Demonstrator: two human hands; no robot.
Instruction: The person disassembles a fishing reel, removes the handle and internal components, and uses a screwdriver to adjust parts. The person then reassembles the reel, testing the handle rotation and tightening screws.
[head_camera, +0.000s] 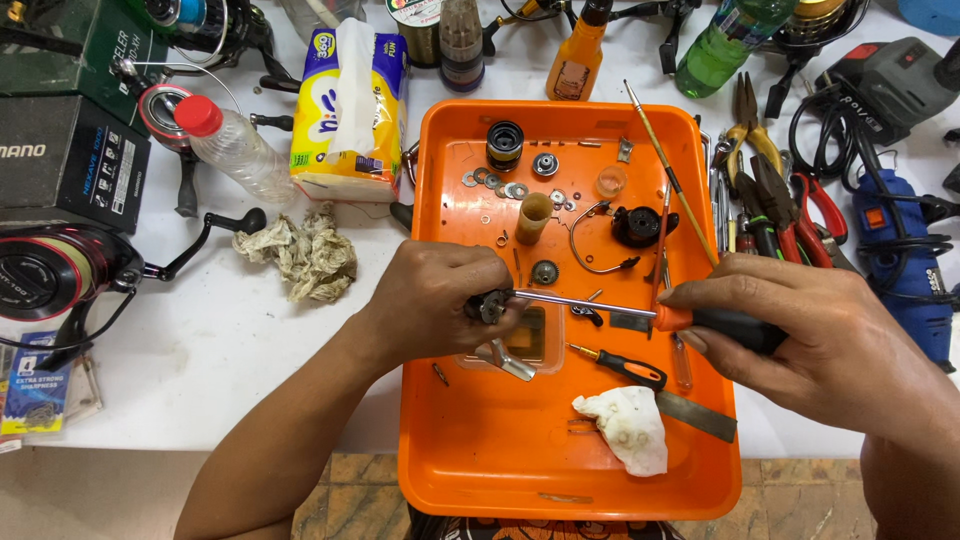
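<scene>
Parts lay loose in our orange tray (455, 480); our left hand (440, 300) gripped the reel body (490, 305), our right hand (810, 340) gripped the screwdriver (640, 312), its tip at the reel body, so more remained.

tissue pack (350, 100), plastic bottle (235, 145), pliers (770, 185)

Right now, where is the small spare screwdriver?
In the head view, the small spare screwdriver lies in the orange tray, below the right hand, just above the white cloth.
</scene>
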